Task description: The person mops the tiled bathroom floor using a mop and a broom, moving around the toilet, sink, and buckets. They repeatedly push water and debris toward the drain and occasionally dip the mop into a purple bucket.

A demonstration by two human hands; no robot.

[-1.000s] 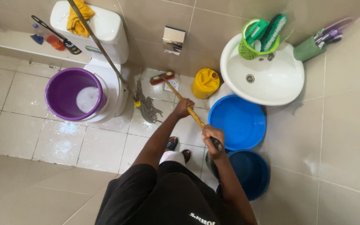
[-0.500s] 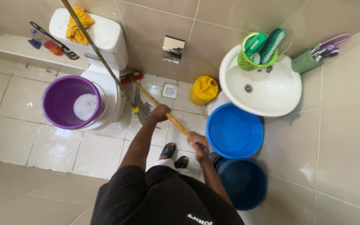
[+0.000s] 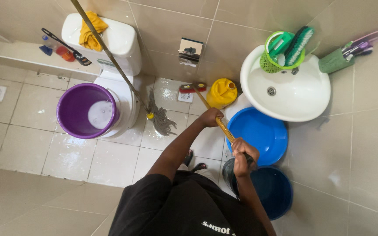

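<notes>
I hold a long-handled scrubbing brush with a yellow wooden handle. My left hand grips the handle lower down. My right hand grips its upper end. The red brush head rests on the wet white floor tiles by the wall, just left of a yellow jerrycan. A string mop leans next to the toilet, its long handle running up past the cistern.
A purple bucket with foamy water sits on the toilet bowl. Two blue basins lie on the floor under a white sink. A green basket with brushes sits on the sink rim. A yellow cloth lies on the cistern.
The brush head swept from beside the toilet base to the right, toward the yellow jerrycan. Both hands moved right with the handle.
</notes>
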